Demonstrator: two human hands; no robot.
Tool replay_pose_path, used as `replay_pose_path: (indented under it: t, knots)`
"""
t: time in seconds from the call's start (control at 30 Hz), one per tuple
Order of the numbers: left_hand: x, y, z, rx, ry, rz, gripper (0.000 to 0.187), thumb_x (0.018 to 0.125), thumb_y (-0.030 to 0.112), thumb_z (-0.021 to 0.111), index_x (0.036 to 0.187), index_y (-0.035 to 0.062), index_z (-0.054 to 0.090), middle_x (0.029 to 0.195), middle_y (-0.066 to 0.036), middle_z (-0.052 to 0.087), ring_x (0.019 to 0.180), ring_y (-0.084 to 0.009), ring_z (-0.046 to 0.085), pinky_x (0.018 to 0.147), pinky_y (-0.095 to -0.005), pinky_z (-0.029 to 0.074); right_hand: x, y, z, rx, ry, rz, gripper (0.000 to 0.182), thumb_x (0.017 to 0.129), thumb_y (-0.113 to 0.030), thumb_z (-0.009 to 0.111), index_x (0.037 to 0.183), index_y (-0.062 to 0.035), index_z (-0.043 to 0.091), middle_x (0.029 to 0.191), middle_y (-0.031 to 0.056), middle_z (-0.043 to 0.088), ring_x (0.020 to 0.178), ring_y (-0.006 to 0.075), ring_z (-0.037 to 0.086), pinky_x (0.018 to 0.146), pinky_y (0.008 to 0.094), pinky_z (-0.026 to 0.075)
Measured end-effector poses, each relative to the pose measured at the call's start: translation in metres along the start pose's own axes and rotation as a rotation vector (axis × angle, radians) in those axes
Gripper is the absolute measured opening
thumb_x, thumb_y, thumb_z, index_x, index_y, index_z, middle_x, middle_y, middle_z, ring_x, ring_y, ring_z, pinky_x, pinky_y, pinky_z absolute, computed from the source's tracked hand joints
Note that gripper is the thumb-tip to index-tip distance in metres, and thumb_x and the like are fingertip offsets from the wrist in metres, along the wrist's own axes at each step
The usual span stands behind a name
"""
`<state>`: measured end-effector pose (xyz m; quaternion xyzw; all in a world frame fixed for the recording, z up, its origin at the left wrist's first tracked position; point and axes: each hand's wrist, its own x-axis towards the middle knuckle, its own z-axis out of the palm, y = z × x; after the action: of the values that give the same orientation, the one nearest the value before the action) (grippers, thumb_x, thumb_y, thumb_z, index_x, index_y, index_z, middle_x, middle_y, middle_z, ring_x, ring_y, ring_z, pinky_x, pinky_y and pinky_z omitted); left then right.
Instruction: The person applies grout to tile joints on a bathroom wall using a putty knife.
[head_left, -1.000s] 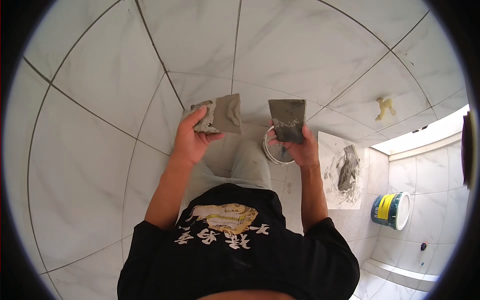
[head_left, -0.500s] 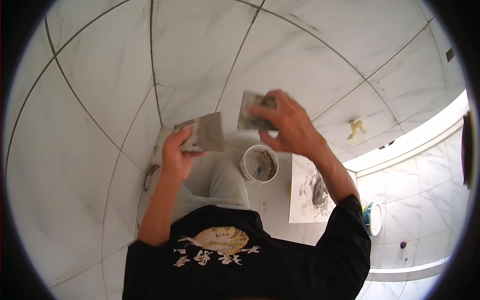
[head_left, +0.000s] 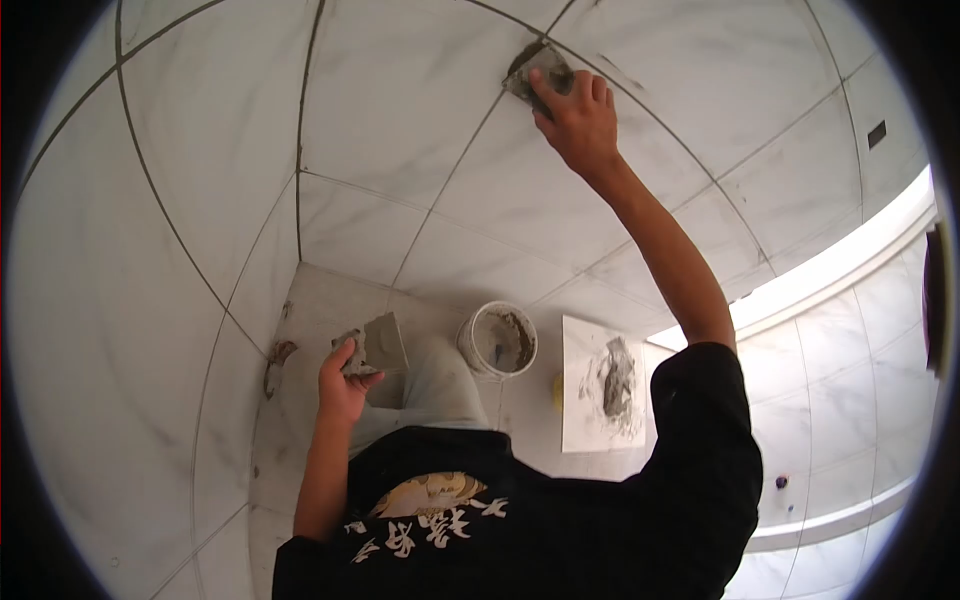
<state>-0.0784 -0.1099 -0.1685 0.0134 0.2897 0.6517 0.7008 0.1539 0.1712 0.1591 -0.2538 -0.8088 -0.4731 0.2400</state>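
My right hand (head_left: 583, 118) is stretched up to the tiled wall (head_left: 420, 110), its fingers closed on a flat, grout-smeared scraper (head_left: 540, 75). The scraper lies against the wall where dark joint lines cross, and a dark patch of grout shows along its upper edge. Low on the left, my left hand (head_left: 345, 385) grips a second square scraper (head_left: 384, 343) by its near side. Grey grout coats part of that one's face. Below the wall, between the two hands, stands a white bucket (head_left: 497, 340) with grey residue inside.
A white board (head_left: 585, 430) with a heap of grey grout (head_left: 618, 385) lies on the floor right of the bucket. Another tiled wall (head_left: 110, 330) rises close on the left. Some debris (head_left: 277, 365) sits at its foot. A bright opening (head_left: 850, 250) is on the right.
My right hand has moved up from above the bucket to the wall, bringing its scraper against the joints. My left hand and its scraper have dropped lower.
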Motion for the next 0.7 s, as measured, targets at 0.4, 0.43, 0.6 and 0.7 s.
replay_pose_path:
  t: [0.4, 0.43, 0.6, 0.7]
  knots:
    - [-0.008, 0.013, -0.01, -0.022, -0.053, 0.021, 0.034, 0.092, 0.026, 0.062, 0.116, 0.002, 0.061, 0.105, -0.009, 0.07, 0.088, -0.0213, 0.071, 0.066, -0.037, 0.063, 0.05, -0.039, -0.047, 0.098, -0.111, 0.488, 0.057, 0.07, -0.037, 0.083, 0.12, -0.0186, 0.061, 0.103, 0.0192, 0.045, 0.085, 0.0339, 0.057, 0.056, 0.0408, 0.055]
    - [-0.009, 0.014, -0.011, -0.025, -0.051, 0.026, 0.034, 0.092, 0.026, 0.062, 0.116, 0.002, 0.061, 0.105, -0.009, 0.07, 0.088, -0.0213, 0.071, 0.066, -0.037, 0.063, 0.053, -0.038, -0.041, 0.102, -0.109, 0.484, 0.057, 0.07, -0.037, 0.083, 0.12, -0.0186, 0.061, 0.103, 0.0192, 0.045, 0.085, 0.0339, 0.057, 0.056, 0.0408, 0.055]
    - [-0.013, 0.012, -0.013, -0.084, -0.016, 0.015, 0.032, 0.093, 0.026, 0.062, 0.115, 0.0023, 0.062, 0.104, -0.009, 0.07, 0.087, -0.0211, 0.071, 0.065, -0.0369, 0.063, 0.035, -0.054, -0.019, 0.034, -0.2, 0.545, 0.058, 0.075, -0.038, 0.078, 0.125, -0.0176, 0.057, 0.106, 0.0219, 0.047, 0.09, 0.0382, 0.06, 0.059, 0.0437, 0.056]
    - [-0.011, 0.01, -0.019, -0.08, -0.033, 0.013, 0.032, 0.093, 0.026, 0.062, 0.115, 0.0024, 0.062, 0.104, -0.009, 0.07, 0.087, -0.0216, 0.071, 0.066, -0.0368, 0.063, -0.01, -0.085, -0.005, 0.119, -0.352, 0.47, 0.054, 0.077, -0.034, 0.078, 0.124, -0.0185, 0.057, 0.107, 0.0207, 0.047, 0.091, 0.0382, 0.059, 0.063, 0.047, 0.057]
